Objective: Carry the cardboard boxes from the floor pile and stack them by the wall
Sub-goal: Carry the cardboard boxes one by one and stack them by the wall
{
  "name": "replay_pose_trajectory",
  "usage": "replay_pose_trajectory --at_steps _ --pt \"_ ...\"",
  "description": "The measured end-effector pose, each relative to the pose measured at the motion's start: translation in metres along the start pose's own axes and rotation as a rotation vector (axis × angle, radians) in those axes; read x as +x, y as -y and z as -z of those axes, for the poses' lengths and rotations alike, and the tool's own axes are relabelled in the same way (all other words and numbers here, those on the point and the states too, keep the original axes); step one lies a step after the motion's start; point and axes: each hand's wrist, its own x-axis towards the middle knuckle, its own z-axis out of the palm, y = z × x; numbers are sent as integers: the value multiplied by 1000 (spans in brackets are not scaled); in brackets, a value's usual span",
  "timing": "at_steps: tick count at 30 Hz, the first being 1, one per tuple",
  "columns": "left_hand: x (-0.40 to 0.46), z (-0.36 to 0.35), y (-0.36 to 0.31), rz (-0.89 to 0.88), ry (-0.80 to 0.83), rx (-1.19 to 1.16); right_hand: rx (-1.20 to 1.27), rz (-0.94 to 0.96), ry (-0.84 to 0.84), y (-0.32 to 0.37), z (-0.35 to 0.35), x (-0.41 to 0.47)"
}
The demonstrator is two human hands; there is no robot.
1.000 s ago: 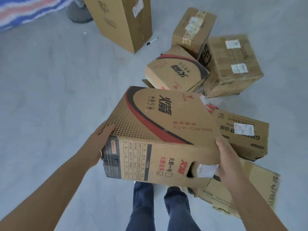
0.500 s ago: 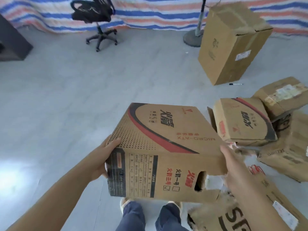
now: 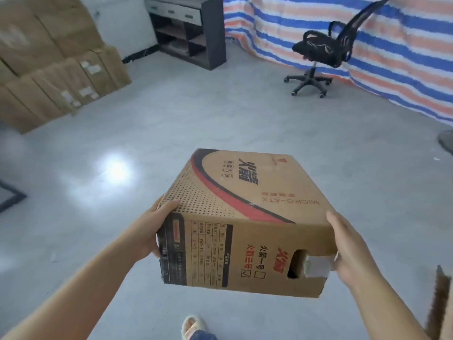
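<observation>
Head view: both hands' fingers grip the printed box [image 3: 247,217]; office chair [image 3: 318,52], shelf unit [image 3: 196,28], stacked boxes [image 3: 56,62] beyond.

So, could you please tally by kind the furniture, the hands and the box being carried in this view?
Cardboard box, carried: 1
Hands, left hand and right hand, both gripping the box: 2
Office chair: 1
Shelf unit: 1
Total: 5

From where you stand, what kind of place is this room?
Probably a storeroom or small warehouse: stacked cardboard boxes line the wall, a striped tarp hangs opposite, and the grey floor is bare.
</observation>
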Motion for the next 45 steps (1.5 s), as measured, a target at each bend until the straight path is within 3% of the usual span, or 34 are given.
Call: replay_pose_trajectory --at_steps 9,19,36,45 --pt "8 189 3 -52 -178 -158 -114 104 166 26 -213 -19" --pt "59 305 3 -11 -310 -305 -209 157 323 58 -375 5" --pt "274 454 -94 140 -510 -583 -378 158 544 179 -701 178" --pt "394 567 -130 207 -584 -627 -436 157 627 206 -883 239"
